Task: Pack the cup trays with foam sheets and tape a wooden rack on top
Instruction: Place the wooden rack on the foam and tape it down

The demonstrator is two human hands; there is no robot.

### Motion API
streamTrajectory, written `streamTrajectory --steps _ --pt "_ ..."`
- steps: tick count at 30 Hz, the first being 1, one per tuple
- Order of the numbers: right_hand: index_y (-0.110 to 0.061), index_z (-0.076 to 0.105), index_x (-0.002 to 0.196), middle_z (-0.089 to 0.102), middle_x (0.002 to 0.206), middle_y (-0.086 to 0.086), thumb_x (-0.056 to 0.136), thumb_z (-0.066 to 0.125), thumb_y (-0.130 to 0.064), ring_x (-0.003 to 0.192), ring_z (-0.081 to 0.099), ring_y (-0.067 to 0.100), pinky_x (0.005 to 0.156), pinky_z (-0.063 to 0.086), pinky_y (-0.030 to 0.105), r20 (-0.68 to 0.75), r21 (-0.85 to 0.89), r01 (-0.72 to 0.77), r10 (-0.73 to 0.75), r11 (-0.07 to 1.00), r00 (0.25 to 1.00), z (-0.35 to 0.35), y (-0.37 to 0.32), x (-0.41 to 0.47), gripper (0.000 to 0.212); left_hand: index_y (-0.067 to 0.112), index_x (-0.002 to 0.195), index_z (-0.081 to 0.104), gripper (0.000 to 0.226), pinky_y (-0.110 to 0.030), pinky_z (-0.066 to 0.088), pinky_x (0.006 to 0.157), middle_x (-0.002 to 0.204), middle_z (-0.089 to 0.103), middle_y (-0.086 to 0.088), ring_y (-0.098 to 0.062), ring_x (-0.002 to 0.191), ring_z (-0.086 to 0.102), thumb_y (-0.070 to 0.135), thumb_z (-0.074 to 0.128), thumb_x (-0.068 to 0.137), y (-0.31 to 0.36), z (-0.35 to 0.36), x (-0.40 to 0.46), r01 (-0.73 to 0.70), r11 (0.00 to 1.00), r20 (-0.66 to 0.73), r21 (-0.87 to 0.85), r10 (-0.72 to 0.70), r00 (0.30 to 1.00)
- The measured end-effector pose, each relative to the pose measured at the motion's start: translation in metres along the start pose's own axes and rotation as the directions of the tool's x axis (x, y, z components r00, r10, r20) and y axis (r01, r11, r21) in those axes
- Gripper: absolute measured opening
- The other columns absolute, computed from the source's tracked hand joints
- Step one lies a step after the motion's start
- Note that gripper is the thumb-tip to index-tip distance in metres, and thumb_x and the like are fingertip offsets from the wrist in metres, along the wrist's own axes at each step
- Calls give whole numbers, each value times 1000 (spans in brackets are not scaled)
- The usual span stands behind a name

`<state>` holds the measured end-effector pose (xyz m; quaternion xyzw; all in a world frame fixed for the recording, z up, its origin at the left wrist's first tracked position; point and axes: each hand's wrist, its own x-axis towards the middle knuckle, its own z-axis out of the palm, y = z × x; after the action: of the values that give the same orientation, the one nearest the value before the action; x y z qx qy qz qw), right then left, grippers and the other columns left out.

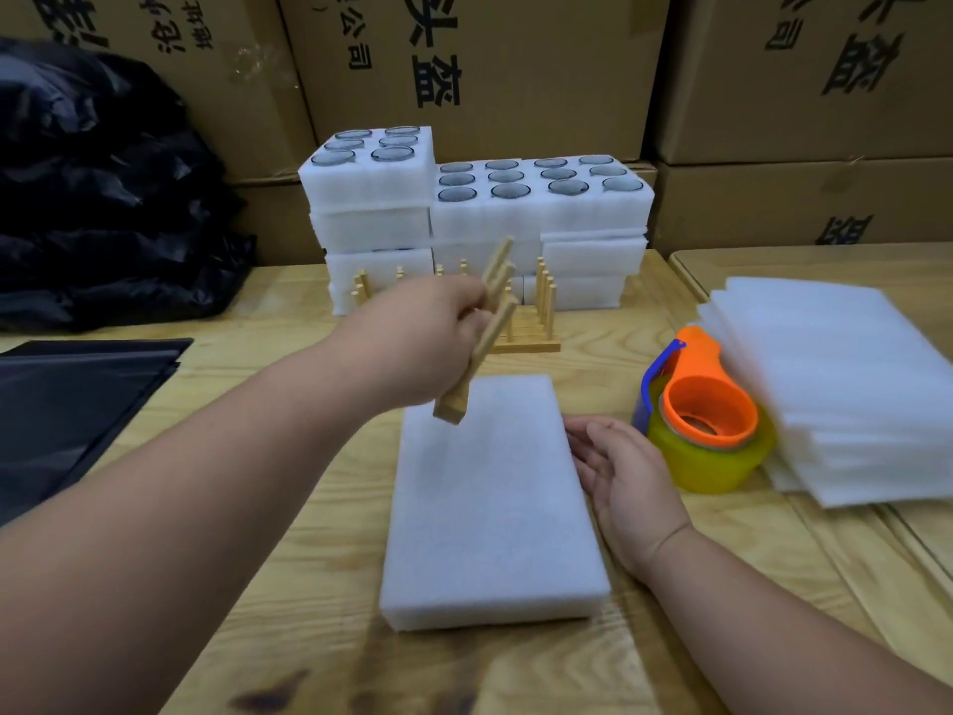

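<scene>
Foam-covered tray pack point(492, 503) lies closed; left hand point(428, 332), fingers curled around a wooden rack point(482, 330), holds it above, right hand point(621, 477) fingers relaxed straight; placing and taping with the tape dispenser point(706, 420) remain.

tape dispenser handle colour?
Orange, with a blue blade guard; the tape dispenser sits right of the foam block. Head view.

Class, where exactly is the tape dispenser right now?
In the head view, the tape dispenser sits on the table right of centre, between the right hand and the stack of foam sheets.
</scene>
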<state>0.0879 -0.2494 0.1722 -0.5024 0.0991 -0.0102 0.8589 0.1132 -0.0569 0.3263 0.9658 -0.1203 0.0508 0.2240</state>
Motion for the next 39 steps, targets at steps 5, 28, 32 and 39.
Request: streamTrajectory --steps 5,28,32,39 --pt "2 69 96 77 98 16 100 47 -3 95 75 21 77 60 27 12 2 11 -11 1000 1000 0 1 2 23 38 109 61 20 -34 51 73 97 66 11 -20 91 61 42 41 106 13 13 -19 -135 936 191 325 75 979" --pt "3 68 97 77 101 19 103 43 -6 95 74 23 87 59 36 -9 -49 33 -33 998 999 0 2 1 28 42 117 66 35 -30 44 71 105 65 13 -17 105 60 21 50 94 2 37 -43 -128 882 225 454 26 974" --pt "4 68 98 78 99 17 103 42 -5 91 75 20 81 61 30 -1 -53 34 -34 998 999 1 2 0 27 39 116 67 34 -32 50 74 104 66 11 -19 103 61 21 50 94 2 38 -46 -140 874 233 465 32 972" --pt "5 68 100 77 101 19 102 44 -5 95 74 23 89 58 37 -11 -67 27 -27 997 1000 1 2 1 26 44 121 64 32 -30 45 75 113 63 14 -16 108 59 28 50 97 1 41 -46 -153 888 212 434 65 975"
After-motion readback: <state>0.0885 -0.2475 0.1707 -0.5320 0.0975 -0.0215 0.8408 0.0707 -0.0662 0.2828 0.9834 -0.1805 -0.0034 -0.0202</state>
